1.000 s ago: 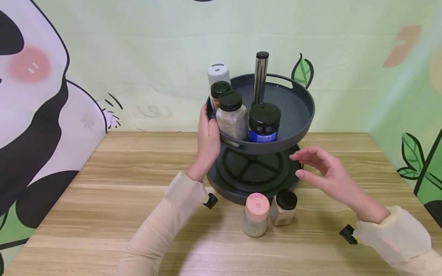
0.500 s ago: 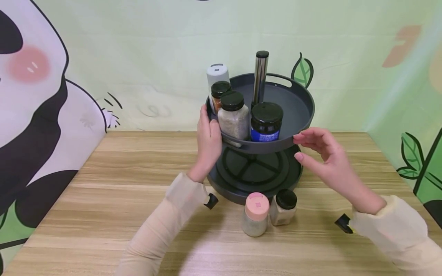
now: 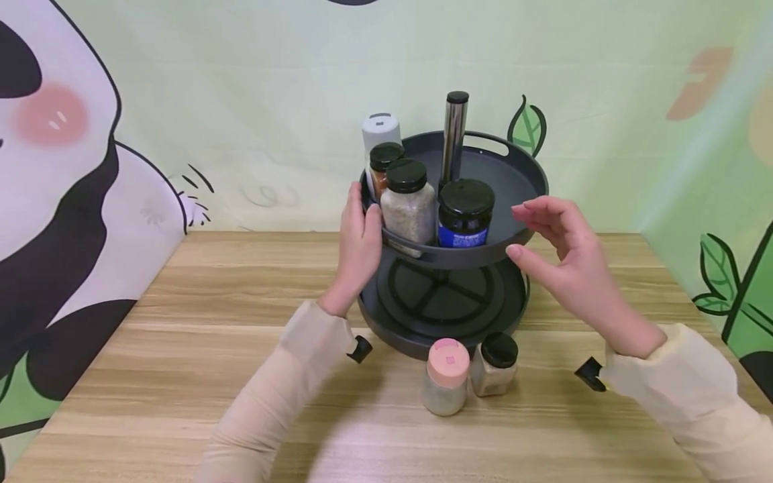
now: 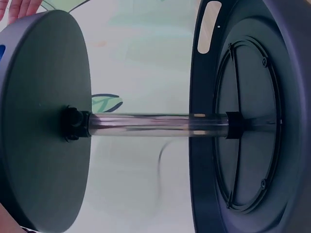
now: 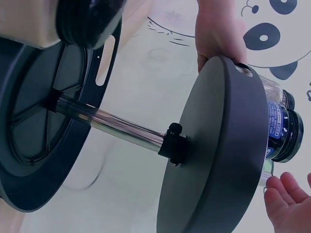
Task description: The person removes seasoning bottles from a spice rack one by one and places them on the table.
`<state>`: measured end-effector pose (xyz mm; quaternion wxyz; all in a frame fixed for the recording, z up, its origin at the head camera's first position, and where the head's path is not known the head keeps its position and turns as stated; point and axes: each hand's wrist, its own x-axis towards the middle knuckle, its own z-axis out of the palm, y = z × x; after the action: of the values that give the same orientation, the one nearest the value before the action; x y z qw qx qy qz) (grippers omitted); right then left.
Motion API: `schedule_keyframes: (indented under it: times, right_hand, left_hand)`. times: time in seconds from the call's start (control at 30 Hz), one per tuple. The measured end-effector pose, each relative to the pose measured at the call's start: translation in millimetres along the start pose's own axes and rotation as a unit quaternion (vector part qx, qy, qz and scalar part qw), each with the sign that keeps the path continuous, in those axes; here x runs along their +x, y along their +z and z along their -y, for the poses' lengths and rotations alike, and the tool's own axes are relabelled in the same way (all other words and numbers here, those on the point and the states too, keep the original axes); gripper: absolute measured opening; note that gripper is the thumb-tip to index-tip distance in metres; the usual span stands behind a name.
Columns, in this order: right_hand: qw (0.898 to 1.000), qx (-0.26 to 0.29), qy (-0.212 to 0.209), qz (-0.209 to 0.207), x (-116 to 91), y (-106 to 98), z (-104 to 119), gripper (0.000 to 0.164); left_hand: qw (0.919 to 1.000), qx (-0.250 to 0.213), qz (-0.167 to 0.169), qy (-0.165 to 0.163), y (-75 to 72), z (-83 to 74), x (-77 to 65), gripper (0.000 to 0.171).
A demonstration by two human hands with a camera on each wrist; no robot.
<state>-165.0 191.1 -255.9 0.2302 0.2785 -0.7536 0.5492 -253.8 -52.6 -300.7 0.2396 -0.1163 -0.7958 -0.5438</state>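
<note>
A dark grey two-tier turntable rack [image 3: 507, 231] stands on the table, its metal post rising through the middle. My left hand [image 3: 357, 245] holds the upper tray's left rim; the right wrist view shows this hand [image 5: 221, 36] at the handle slot. On the upper tray's left and front stand a white-capped container [image 3: 380, 127], a black-capped jar with orange contents [image 3: 379, 178], a jar of pale grains [image 3: 409, 215] and a dark blue-labelled jar [image 3: 465, 218]. My right hand [image 3: 570, 251] is at the tray's right front, fingers relaxed, holding nothing.
A pink-capped jar [image 3: 447, 379] and a square black-capped jar [image 3: 496, 365] stand on the wooden table [image 3: 211, 376] before the lower tray [image 3: 417, 345]. A printed cloth [image 3: 290, 100] hangs behind the table.
My right hand has risen from beside the lower tray to the upper tray's right front. The jar of grains and the blue-labelled jar have shifted slightly right. My left hand stays at the rim.
</note>
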Motion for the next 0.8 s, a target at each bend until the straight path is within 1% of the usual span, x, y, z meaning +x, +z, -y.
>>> schedule_keyframes:
  times: [0.13, 0.3, 0.47, 0.7, 0.8]
  right_hand:
    - [0.998, -0.054, 0.034, 0.027, 7, 1, 3, 0.049]
    - [0.990, -0.107, 0.069, 0.065, 18, 4, 6, 0.058]
    - [0.984, -0.118, 0.093, 0.093, 27, 8, 4, 0.068]
    - [0.980, -0.122, 0.109, 0.113, 35, 8, -1, 0.076]
    - [0.977, -0.127, 0.115, 0.130, 38, 9, -1, 0.078]
  left_hand:
    - [0.9998, -0.008, 0.009, -0.013, -2.9, 2.7, 2.6, 0.052]
    - [0.9995, -0.012, 0.021, -0.022, -4.4, 5.1, 4.8, 0.053]
    - [0.9993, -0.016, 0.020, -0.027, -3.5, 5.5, 4.5, 0.052]
    - [0.9991, -0.026, 0.014, -0.029, -1.7, 6.0, 4.6, 0.050]
    - [0.9990, -0.028, 0.012, -0.032, -2.0, 2.4, 4.1, 0.050]
